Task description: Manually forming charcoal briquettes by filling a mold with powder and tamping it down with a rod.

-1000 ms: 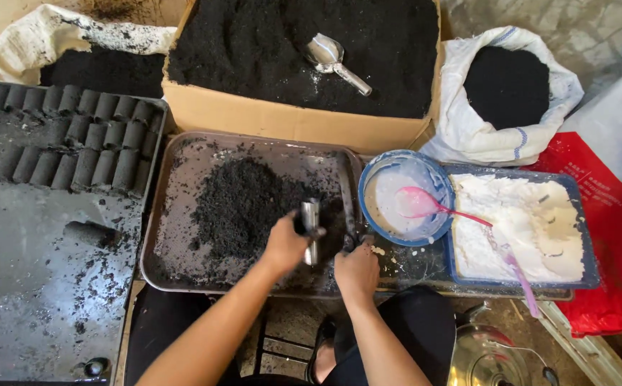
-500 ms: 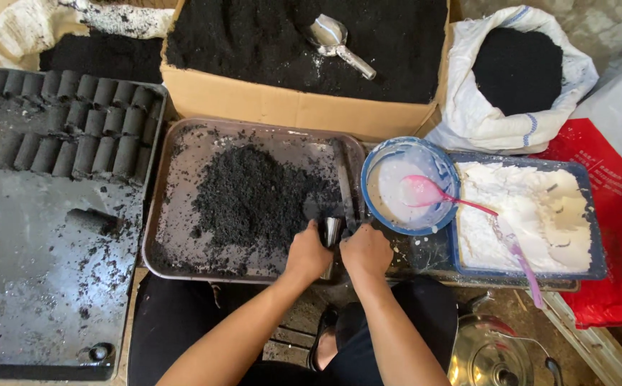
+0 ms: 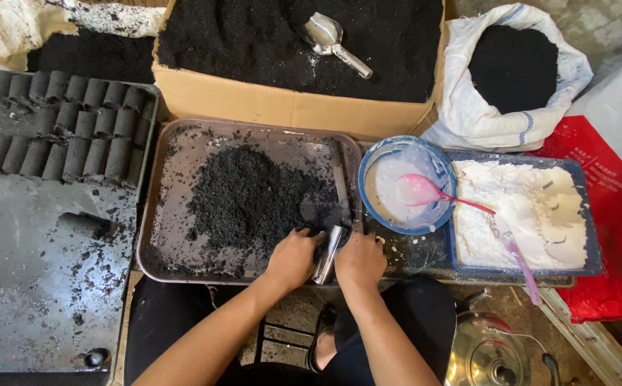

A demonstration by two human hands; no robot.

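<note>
A short metal tube [image 3: 327, 254] is held tilted at the near edge of a metal tray [image 3: 175, 154], at about 5 o'clock from the heap of black powder [image 3: 253, 200]. It is clasped from both sides: the grip of the left hand [image 3: 293, 259] and of the right hand [image 3: 359, 259] is closed around it. A blue bowl [image 3: 436, 161] with a pink spoon [image 3: 425, 191] is seen at 1 o'clock.

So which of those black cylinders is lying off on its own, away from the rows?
The lone black cylinder on the dark sheet, left of the tray. The others sit packed side by side in rows farther up.
</note>
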